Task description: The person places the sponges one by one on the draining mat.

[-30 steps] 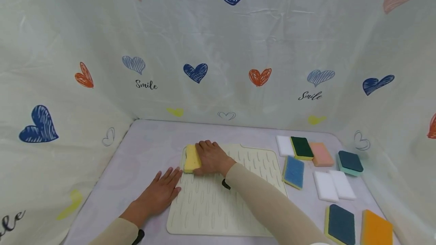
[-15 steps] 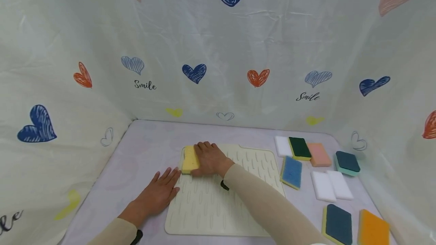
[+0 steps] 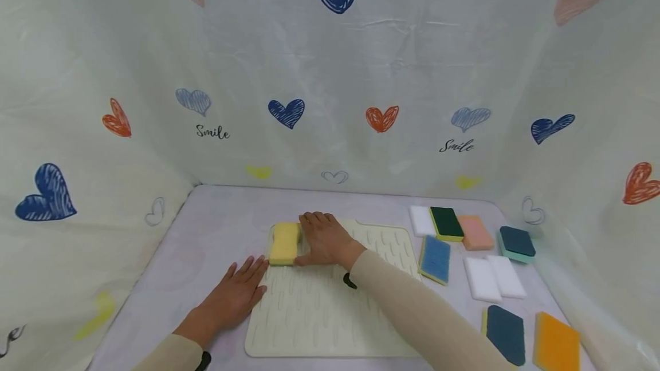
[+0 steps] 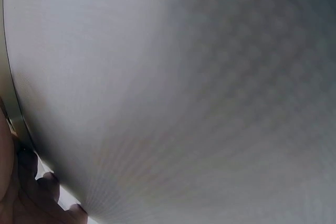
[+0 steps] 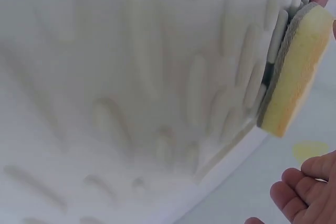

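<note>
A yellow sponge (image 3: 283, 244) with a grey scouring layer on its underside lies at the far left corner of a cream ridged mat (image 3: 309, 325). My right hand (image 3: 330, 242) is just right of it, fingers extended, with a narrow gap between hand and sponge. In the right wrist view those fingers (image 5: 307, 190) stand apart from the sponge (image 5: 296, 72). My left hand (image 3: 237, 291) rests palm down on the table, its fingertips at the mat's left edge. Only a few dark fingers (image 4: 47, 192) of it show in the left wrist view.
Right of the mat lie a blue sponge (image 3: 435, 259), a green-topped sponge (image 3: 446, 223), a pink sponge (image 3: 475, 232), a teal sponge (image 3: 517, 244), a dark blue sponge (image 3: 505, 334), an orange sponge (image 3: 557, 341) and several white pads (image 3: 482, 279). A heart-printed curtain (image 3: 330, 62) surrounds the table.
My right hand has let go of the yellow sponge and drawn slightly to the right of it. The left hand stays in place. The head view has shifted a little.
</note>
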`<state>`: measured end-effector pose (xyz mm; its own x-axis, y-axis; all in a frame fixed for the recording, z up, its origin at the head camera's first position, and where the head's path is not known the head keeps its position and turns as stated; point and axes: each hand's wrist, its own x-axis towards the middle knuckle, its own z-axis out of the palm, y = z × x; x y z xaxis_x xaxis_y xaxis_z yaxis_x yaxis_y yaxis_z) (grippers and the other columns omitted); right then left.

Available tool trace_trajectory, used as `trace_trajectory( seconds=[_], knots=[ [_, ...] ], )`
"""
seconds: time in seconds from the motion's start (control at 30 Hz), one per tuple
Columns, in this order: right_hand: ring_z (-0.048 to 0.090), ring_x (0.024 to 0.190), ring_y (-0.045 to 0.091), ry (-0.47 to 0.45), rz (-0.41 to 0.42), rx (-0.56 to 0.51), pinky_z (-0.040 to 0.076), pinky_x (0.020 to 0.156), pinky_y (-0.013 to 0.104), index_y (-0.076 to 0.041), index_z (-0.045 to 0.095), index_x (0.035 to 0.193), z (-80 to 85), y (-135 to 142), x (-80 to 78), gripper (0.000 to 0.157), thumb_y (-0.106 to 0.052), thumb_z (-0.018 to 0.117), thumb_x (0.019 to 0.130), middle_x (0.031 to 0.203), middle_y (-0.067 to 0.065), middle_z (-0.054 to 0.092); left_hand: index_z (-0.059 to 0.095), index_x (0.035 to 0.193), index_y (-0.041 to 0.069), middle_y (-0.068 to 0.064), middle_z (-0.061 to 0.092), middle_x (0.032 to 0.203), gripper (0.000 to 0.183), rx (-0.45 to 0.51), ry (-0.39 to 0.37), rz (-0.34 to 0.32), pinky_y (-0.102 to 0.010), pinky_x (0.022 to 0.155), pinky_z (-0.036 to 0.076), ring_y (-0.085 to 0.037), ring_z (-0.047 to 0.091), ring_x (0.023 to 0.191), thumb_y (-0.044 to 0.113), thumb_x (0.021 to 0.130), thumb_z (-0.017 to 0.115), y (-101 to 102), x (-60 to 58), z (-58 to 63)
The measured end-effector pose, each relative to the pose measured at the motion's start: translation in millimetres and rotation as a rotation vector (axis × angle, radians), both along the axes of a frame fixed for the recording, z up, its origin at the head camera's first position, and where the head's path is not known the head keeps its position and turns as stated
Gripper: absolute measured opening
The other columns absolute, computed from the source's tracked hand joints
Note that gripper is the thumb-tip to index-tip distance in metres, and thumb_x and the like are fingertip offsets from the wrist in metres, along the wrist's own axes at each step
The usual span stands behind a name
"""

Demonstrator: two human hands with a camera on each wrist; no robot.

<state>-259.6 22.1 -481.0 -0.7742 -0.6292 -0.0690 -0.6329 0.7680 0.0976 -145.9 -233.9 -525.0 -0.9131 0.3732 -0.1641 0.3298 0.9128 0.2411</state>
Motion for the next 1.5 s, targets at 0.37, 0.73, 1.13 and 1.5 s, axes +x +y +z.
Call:
trace_trajectory(
  seconds=[0.37, 0.73, 1.13, 1.5],
  knots=[
    [0.041, 0.152, 0.034, 0.079, 0.001, -0.016, 0.03, 0.127, 0.054, -0.002, 0.033, 0.164, 11.1, 106.0, 14.5, 0.111, -0.078, 0.064, 0.09, 0.165, 0.015, 0.042, 0.031, 0.165, 0.002, -0.016, 0.031, 0.172, 0.065, -0.015, 0.019, 0.006, -0.068, 0.126, 0.021, -0.041, 0.027, 0.16, 0.038, 0.113, 0.048, -0.6, 0.7, -3.9],
    [0.047, 0.145, 0.041, 0.205, -0.073, -0.005, 0.035, 0.123, 0.059, 0.006, 0.04, 0.157, 8.8, 221.9, 33.4, 0.11, -0.072, 0.072, 0.087, 0.157, 0.023, 0.048, 0.03, 0.164, -0.002, -0.02, 0.031, 0.171, 0.067, -0.012, 0.029, 0.013, -0.068, 0.125, 0.022, -0.042, 0.027, 0.159, 0.037, 0.113, 0.047, -1.9, 3.5, -5.3],
    [0.05, 0.14, 0.044, 0.171, -0.174, 0.016, 0.036, 0.12, 0.062, 0.006, 0.047, 0.151, 8.1, 299.5, 65.9, 0.104, -0.07, 0.075, 0.086, 0.152, 0.025, 0.052, 0.029, 0.164, -0.003, -0.022, 0.033, 0.17, 0.067, -0.035, 0.065, -0.001, -0.068, 0.124, 0.025, -0.043, 0.03, 0.158, 0.038, 0.114, 0.046, 4.4, 0.5, -1.5],
    [0.049, 0.141, 0.043, 0.14, -0.192, 0.07, 0.034, 0.121, 0.065, 0.007, 0.046, 0.152, -1.5, 318.4, 71.2, 0.106, -0.071, 0.073, 0.086, 0.152, 0.025, 0.052, 0.033, 0.162, -0.005, -0.023, 0.036, 0.168, 0.067, -0.011, 0.084, -0.003, -0.069, 0.123, 0.025, -0.045, 0.032, 0.156, 0.037, 0.113, 0.049, 5.2, 1.1, -3.2]
  ],
)
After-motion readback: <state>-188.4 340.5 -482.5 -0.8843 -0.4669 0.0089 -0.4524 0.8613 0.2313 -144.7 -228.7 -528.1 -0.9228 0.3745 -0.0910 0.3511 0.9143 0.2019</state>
